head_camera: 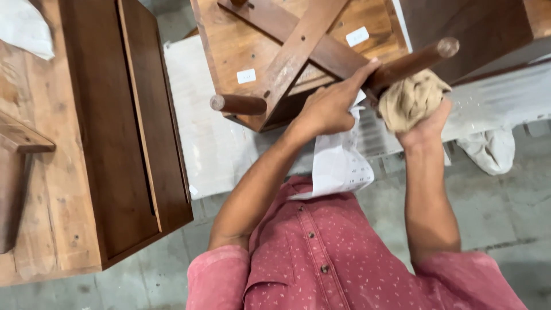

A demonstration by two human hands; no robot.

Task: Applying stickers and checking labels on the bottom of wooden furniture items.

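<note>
Red-shirted (321,258) and leaning over an upturned wooden stool (298,54), a worker presses a wadded tan cloth (410,102) against one of its round legs (416,60). The right hand (425,123) is closed tight around the cloth from below, just where the leg meets the crossed braces (298,43). The left hand (330,106) is clamped over the brace joint beside that leg, with a sheet of white perforated paper (338,163) pinned under its palm and hanging toward the body.

The stool looks solid and stiff, likely heavy enough to stay put, and its smooth turned legs offer the readiest grip; the cloth is soft and crushes to any shape.

Beyond the left hand, a second leg (236,104) juts out from the brace. Two small white rectangular stickers sit on the stool's underside: one (245,76) just above that second leg, the other (357,36) past the fingers of the left hand.

Beneath the stool lies a white padded sheet (201,132) on the counter. Far to the left of the left hand stands a dark wooden cabinet (123,132), and another white rag (488,150) droops off the edge to the right of the right hand.
</note>
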